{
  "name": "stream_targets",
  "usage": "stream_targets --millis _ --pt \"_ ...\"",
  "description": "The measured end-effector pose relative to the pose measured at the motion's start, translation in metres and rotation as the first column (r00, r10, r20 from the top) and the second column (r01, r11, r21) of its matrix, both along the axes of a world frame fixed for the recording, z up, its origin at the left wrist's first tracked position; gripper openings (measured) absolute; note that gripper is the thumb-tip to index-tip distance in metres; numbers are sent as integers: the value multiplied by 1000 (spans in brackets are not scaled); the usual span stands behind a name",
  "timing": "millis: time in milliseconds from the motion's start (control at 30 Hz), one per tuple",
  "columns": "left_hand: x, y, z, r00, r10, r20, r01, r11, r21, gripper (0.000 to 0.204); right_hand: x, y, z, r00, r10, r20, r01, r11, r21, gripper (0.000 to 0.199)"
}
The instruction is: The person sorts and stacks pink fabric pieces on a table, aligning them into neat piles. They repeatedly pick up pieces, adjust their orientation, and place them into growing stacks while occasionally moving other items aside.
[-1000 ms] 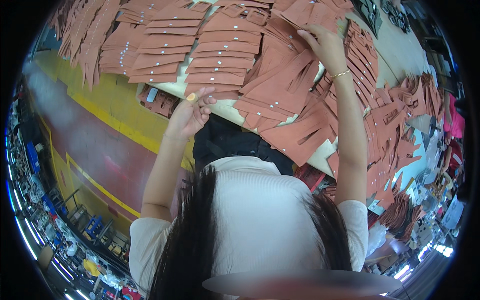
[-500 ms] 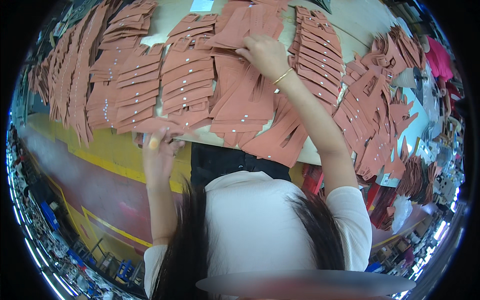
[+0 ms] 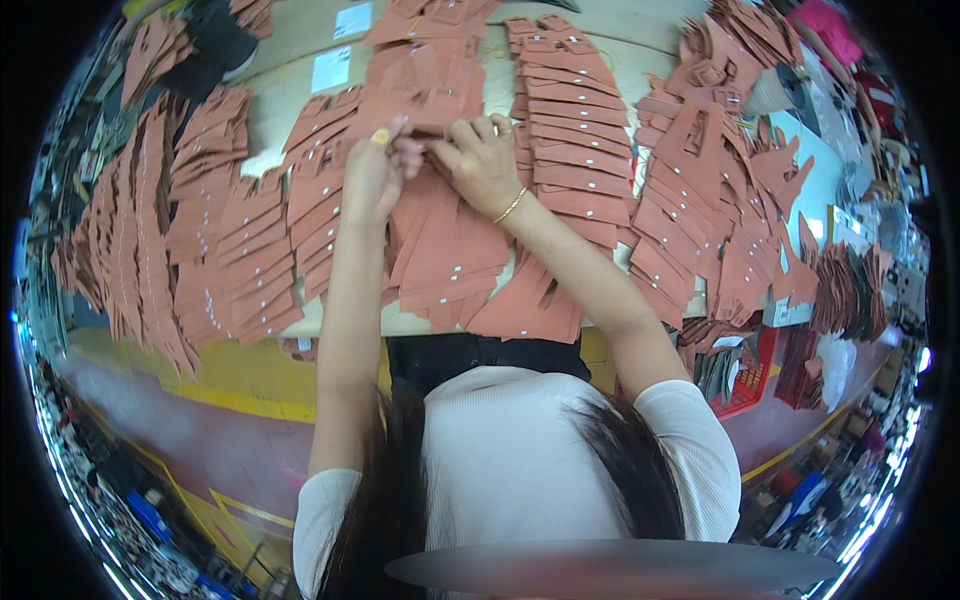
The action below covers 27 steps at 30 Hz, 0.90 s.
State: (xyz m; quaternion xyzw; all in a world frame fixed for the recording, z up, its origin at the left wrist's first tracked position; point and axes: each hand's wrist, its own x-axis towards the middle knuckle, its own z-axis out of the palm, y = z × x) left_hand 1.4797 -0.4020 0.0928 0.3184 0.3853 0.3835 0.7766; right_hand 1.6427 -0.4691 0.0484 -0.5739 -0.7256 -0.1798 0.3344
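Just above the middle of the frame, both hands meet on a terracotta-coloured cut piece point(image 3: 432, 118) that lies on top of a loose pile of the same pieces point(image 3: 440, 250). The left hand point(image 3: 375, 170) is closed in a pinch on its near edge, thumb and forefinger together, with a yellowish guard on one fingertip. The right hand point(image 3: 480, 160), a thin gold bracelet point(image 3: 510, 206) at its wrist, curls its fingers down over the same piece from the other side and presses on it; whether it grips or only holds the piece flat cannot be told.

As a judgement, lifting one piece cleanly calls for pinching only the top layer at its edge while the other hand pins the ones beneath, since the pieces overlap and small white tags on them could catch.

Around the hands, fanned rows of like pieces point(image 3: 575, 150) fill the upper right of centre, more fans point(image 3: 240, 250) run down the left, and a jumble of odd-shaped cut-outs point(image 3: 730, 170) spreads to the right. The pale table point(image 3: 290, 110) shows bare in the upper left, with two white paper slips point(image 3: 340, 45) on it. Below the table edge the floor point(image 3: 180, 420) is reddish with yellow lines; a red crate point(image 3: 745, 375) stands at lower right.
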Motion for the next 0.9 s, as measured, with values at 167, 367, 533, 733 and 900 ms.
stream_targets --millis 167,367,533,733,900 --pt "-12 -4 -21 968 -12 -249 -7 997 -79 32 5 4 2 1000 18 -9 -16 986 166 7" --pt "-19 -28 -7 973 -102 -206 51 970 -238 40 4 13 8 990 108 -89 -97 987 126 2" --pt "-2 -25 -16 1000 -13 8 14 986 -165 47 4 17 13 980 118 -159 -97 986 137 2" --pt "6 4 -33 995 71 74 -56 980 -192 37 15 13 18 934 241 -265 -237 970 47 6" --pt "3 3 -40 996 60 68 -48 985 -164 36 95 29 16 998 -52 -33 33 909 -416 18"
